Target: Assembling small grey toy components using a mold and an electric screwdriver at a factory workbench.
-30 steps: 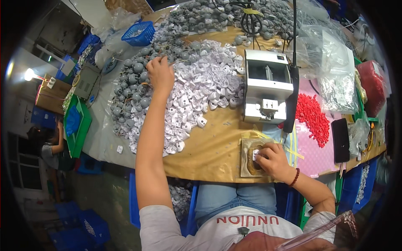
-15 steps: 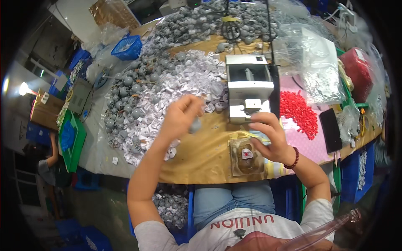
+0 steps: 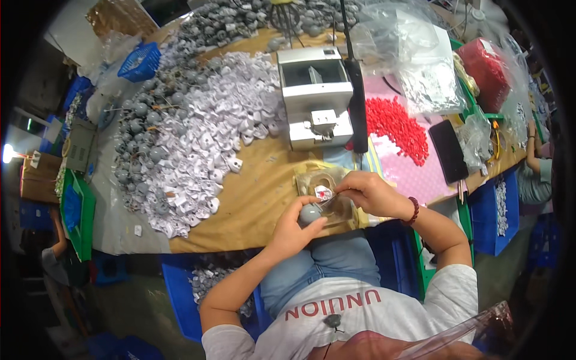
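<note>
My left hand [image 3: 292, 233] is closed round a grey ball-shaped part [image 3: 310, 214], near the table's front edge. My right hand [image 3: 373, 194] bends over to meet it, thumb and fingertips pinched just right of the ball; whatever they pinch is too small to make out. Beneath both hands lies a clear-and-brown block fixture [image 3: 305, 182] with rounded hollows. A small white part with a red piece in it [image 3: 323, 192] sits in the fixture, partly behind my fingers.
A white-and-grey bench machine [image 3: 317, 93] stands beyond the fixture. Leftward spreads a heap of white parts [image 3: 210, 132] beside grey balls [image 3: 141, 111]. Red pieces [image 3: 399, 129] and a black phone [image 3: 448, 151] lie to the right. Blue bins [image 3: 180, 288] stand below the table edge.
My left hand has come from beside the white heap to the fixture, carrying the grey ball. My right hand has lowered and closed to a pinch next to it. The whole view has shifted.
</note>
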{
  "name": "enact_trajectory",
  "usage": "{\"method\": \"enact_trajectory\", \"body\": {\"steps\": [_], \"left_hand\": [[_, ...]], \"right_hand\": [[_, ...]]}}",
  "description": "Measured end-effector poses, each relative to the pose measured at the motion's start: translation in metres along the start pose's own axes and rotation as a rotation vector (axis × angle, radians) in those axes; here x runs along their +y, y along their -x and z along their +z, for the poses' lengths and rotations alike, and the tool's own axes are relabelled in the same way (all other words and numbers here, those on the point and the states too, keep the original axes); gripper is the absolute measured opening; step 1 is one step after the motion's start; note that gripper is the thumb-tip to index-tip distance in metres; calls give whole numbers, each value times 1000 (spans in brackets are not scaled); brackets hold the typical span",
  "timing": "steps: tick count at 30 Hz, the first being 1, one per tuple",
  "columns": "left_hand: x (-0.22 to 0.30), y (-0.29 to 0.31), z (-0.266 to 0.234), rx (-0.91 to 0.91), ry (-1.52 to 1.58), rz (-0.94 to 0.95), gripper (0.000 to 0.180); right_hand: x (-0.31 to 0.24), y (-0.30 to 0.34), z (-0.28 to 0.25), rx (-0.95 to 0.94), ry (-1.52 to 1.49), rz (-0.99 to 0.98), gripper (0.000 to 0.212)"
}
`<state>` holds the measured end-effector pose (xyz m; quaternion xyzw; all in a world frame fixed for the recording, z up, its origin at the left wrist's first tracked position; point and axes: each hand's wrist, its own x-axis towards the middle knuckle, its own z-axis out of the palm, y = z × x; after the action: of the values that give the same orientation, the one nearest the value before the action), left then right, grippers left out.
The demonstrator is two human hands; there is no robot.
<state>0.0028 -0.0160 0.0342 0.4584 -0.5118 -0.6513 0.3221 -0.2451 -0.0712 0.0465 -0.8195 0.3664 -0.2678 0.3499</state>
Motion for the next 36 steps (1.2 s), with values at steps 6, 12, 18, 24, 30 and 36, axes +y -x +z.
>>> {"method": "enact_trajectory", "body": {"steps": [6, 12, 18, 24, 30, 36], "left_hand": [[-21, 14, 15, 209, -664, 423, 41], [-27, 9, 13, 241, -738, 448, 40], [-27, 8, 6, 218, -753, 480, 40], [-14, 1, 10, 413, -1141, 565, 51], [-34, -18, 20, 344, -1281, 611, 53], [-37, -24, 19, 309, -1272, 653, 49]], "right_hand": [[5, 0, 27, -11, 313, -128, 24], [15, -12, 38, -38, 519, -293, 36], [8, -5, 36, -168, 659, -352, 26], [10, 3, 41, -162, 615, -358, 24], [41, 22, 14, 4, 13, 41, 31], [36, 44, -7, -33, -20, 130, 40]]}}
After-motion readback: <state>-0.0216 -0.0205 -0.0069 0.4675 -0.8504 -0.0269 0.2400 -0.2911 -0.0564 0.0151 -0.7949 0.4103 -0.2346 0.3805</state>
